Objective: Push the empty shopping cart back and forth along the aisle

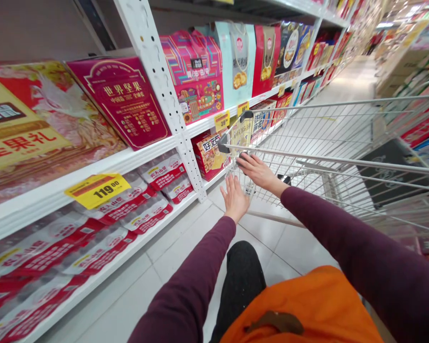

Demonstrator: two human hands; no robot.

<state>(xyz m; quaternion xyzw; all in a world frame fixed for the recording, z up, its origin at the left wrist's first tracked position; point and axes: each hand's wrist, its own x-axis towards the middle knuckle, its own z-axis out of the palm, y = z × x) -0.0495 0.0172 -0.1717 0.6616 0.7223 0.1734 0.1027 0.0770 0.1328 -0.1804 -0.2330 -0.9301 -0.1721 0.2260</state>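
Our left hand [235, 199] spreads open, empty. Beside it, our right hand [258, 171] overlaps the shopping cart [329, 158]; its grip we cannot tell.

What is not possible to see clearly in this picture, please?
In the head view:
Left hand: palm, hidden by its back.
Right hand: palm, likewise.
Cart: right end, cut off by right edge.
Leftmost box: left side, cut off by left edge.
Far boxes: labels, too small and blurred.
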